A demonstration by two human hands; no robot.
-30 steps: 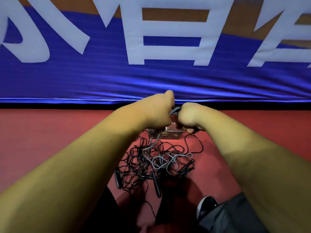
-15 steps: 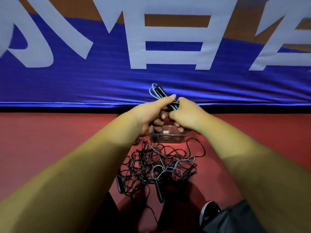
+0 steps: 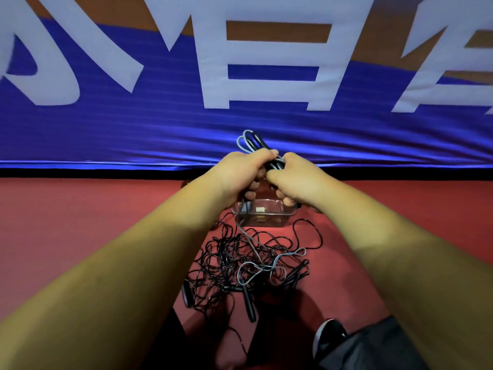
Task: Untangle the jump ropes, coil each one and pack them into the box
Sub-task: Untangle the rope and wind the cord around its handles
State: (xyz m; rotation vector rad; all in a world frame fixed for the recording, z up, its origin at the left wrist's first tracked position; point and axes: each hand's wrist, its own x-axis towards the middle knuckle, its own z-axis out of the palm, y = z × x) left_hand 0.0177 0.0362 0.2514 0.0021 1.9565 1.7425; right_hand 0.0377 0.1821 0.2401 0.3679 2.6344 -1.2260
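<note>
Item one, the step in hand. I am holding the grey jump rope (image 3: pixel 246 141) as a partial coil above the clear box (image 3: pixel 286 218). The left hand (image 3: pixel 240 174) is gripping the bundle together with its black handles, and the right hand (image 3: pixel 296 180) is clenching the same bundle just beside it. Loops are standing up past the fingers. A grey tail (image 3: pixel 250 244) is running down from the left hand into the black tangle (image 3: pixel 221 260) lying on the red floor (image 3: pixel 80 236).

In my judgement, the tail is calling for a slow draw, one hand pinning the loops while the other is laying even turns. A hard pull is likely to be cinching the black ropes round it.

Item two, the container. The box is sitting on the floor, beyond the tangle and under the hands. Its visible part is showing a small pale label and no rope. The hands are hiding its far rim.
</note>
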